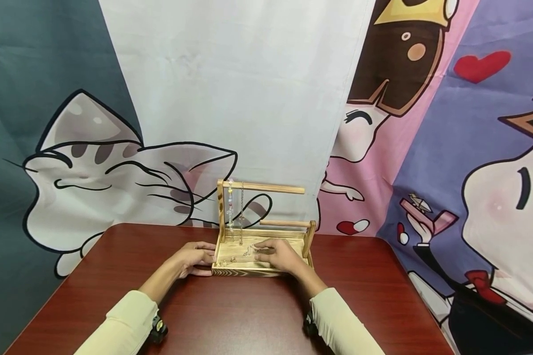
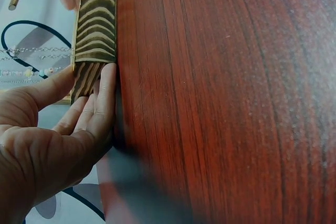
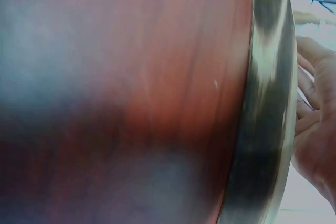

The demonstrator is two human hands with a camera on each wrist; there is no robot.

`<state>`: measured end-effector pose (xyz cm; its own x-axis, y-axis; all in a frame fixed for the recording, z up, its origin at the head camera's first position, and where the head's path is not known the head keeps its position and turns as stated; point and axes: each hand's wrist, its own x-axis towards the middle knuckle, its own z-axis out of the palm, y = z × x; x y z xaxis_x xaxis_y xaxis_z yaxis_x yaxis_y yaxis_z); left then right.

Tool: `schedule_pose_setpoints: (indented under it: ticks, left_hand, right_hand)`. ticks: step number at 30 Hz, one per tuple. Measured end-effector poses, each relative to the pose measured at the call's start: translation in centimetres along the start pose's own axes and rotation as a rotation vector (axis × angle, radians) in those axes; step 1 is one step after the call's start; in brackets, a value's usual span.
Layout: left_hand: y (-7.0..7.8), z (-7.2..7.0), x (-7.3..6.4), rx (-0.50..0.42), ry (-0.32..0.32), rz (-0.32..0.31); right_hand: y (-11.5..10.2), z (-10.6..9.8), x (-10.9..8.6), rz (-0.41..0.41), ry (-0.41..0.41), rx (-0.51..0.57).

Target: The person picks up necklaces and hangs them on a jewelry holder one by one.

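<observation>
A wooden jewelry stand (image 1: 248,272) with a shallow tray base rests on the table. My left hand (image 1: 195,257) grips the tray's left end, the thumb at its upper edge and fingers along the end and lower edge in the left wrist view. Inside the tray, my right hand (image 1: 277,254) has bent fingertips beside a small silvery piece of jewelry (image 1: 247,251); whether they pinch it cannot be made out. More small jewelry (image 1: 232,260) lies near the tray's left front. A beaded necklace (image 1: 230,204) and a thin chain necklace (image 1: 242,207) hang from the upper bar.
The upper wooden bar (image 1: 271,187) reaches right from the left post, and a lower bar (image 1: 284,224) reaches left from the right post (image 1: 308,239). A reddish-brown table (image 1: 231,315) bears the stand. Behind it hangs a cartoon-printed cloth (image 1: 248,98).
</observation>
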<state>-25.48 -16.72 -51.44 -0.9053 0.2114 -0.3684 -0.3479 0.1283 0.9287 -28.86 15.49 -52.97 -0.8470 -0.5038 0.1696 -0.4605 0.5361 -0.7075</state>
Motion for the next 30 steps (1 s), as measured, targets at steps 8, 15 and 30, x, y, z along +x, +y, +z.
schedule_pose_setpoints:
  ticks: [8,15,30]
  left_hand:
    - [-0.2,-0.1,-0.1,-0.002,-0.004,0.001]
    - [-0.3,0.1,0.0,-0.003,-0.006,-0.001]
    - [0.1,0.1,0.0,0.006,-0.006,-0.009]
  right_hand:
    - [1.6,-0.5,0.9,0.059,0.028,-0.031]
    - [2.3,-0.5,1.1,0.039,0.044,-0.066]
    - [11.2,2.1,4.2,-0.250,0.175,-0.238]
